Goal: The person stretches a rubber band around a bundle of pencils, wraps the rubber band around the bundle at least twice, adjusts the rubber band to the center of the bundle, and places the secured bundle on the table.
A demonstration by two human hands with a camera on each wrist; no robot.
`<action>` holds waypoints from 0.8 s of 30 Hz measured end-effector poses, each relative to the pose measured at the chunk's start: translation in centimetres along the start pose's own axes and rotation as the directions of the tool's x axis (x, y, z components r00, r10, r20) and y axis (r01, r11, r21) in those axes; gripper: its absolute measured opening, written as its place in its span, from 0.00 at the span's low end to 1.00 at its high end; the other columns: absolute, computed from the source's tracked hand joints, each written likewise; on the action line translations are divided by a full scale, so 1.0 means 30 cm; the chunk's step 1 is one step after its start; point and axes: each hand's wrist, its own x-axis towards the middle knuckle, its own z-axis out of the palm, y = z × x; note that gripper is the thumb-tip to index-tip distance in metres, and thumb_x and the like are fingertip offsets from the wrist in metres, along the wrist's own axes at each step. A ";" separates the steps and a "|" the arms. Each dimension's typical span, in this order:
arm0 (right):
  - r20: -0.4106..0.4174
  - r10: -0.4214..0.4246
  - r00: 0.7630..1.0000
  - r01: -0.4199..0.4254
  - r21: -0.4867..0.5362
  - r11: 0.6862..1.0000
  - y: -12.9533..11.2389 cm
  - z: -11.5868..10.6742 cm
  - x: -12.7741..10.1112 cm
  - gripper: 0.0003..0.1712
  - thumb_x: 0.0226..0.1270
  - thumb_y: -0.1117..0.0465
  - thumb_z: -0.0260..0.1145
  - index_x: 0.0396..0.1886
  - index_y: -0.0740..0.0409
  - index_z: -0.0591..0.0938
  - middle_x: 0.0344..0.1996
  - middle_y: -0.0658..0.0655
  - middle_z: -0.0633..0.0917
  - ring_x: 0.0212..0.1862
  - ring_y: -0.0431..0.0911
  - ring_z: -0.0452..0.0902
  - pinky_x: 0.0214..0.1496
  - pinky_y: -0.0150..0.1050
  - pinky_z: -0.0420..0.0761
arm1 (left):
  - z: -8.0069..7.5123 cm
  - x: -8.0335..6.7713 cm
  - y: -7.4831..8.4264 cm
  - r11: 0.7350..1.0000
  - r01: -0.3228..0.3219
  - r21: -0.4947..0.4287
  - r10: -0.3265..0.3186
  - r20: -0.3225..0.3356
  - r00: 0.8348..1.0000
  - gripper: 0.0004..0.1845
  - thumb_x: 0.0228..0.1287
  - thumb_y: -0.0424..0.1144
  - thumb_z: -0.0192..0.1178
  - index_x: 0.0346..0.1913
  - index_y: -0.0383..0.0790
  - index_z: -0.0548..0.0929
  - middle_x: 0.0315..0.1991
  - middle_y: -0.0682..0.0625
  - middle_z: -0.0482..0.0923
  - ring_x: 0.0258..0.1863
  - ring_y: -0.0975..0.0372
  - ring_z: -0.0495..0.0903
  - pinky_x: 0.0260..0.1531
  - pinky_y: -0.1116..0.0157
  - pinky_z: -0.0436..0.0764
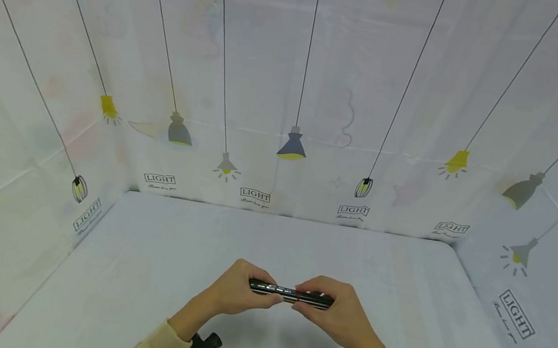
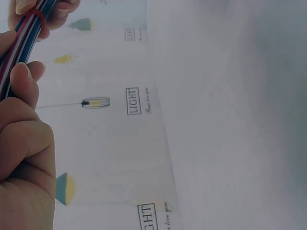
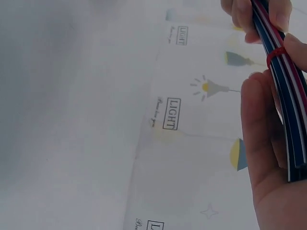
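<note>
A bundle of slim, pencil-like sticks (image 1: 289, 294) is held level above the white table, spanning both hands. The sticks show dark blue, white and magenta stripes in the wrist views, and a thin red band (image 3: 273, 56) goes round them. My left hand (image 1: 238, 291) grips one end, thumb on the near side and fingers on the far side. The other end lies in my right hand (image 1: 338, 312), pinched between thumb and fingers near the middle. Fingertips of the two hands are close together but apart. The bundle's outer ends are partly hidden by the palms.
The white-covered table (image 1: 183, 232) spreads around the hands. Pale cloth walls (image 1: 272, 77) printed with hanging lamps and the word LIGHT close it in at the back and sides. Black wrist devices (image 1: 206, 345) sit under both forearms.
</note>
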 end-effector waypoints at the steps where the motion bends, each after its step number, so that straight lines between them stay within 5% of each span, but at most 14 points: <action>1: 0.005 -0.006 1.000 0.006 -0.001 1.000 0.000 -0.003 -0.001 0.14 0.61 0.56 0.78 0.47 0.48 0.88 0.41 0.47 0.88 0.39 0.42 0.86 0.39 0.39 0.85 | -0.001 0.000 0.001 1.000 -0.001 0.002 0.001 0.001 1.000 0.06 0.61 0.45 0.73 0.35 0.46 0.91 0.26 0.59 0.84 0.22 0.68 0.77 0.24 0.68 0.78; 9: -0.039 -0.095 0.995 0.092 -0.083 0.992 -0.006 0.003 -0.004 0.16 0.58 0.67 0.78 0.45 0.48 0.87 0.40 0.45 0.88 0.39 0.40 0.85 0.39 0.37 0.85 | 0.005 0.002 -0.005 1.000 0.014 -0.007 -0.015 -0.019 1.000 0.07 0.61 0.46 0.73 0.35 0.47 0.91 0.27 0.59 0.85 0.22 0.68 0.77 0.23 0.68 0.78; 16: -0.094 -0.108 0.990 0.095 -0.129 0.987 -0.007 0.014 0.006 0.15 0.55 0.63 0.81 0.41 0.46 0.88 0.35 0.42 0.87 0.32 0.38 0.84 0.32 0.36 0.84 | 0.012 0.009 -0.003 0.999 0.014 -0.031 -0.015 -0.021 1.000 0.07 0.61 0.45 0.73 0.35 0.46 0.91 0.27 0.58 0.85 0.22 0.67 0.78 0.24 0.67 0.79; 24: -0.038 -0.091 0.995 0.089 -0.048 0.995 0.001 -0.005 -0.003 0.15 0.60 0.61 0.78 0.48 0.49 0.88 0.40 0.46 0.87 0.37 0.41 0.85 0.37 0.37 0.85 | -0.011 0.006 0.010 1.000 -0.003 0.015 0.003 0.005 1.000 0.07 0.62 0.46 0.72 0.35 0.47 0.91 0.27 0.60 0.85 0.22 0.68 0.77 0.24 0.68 0.78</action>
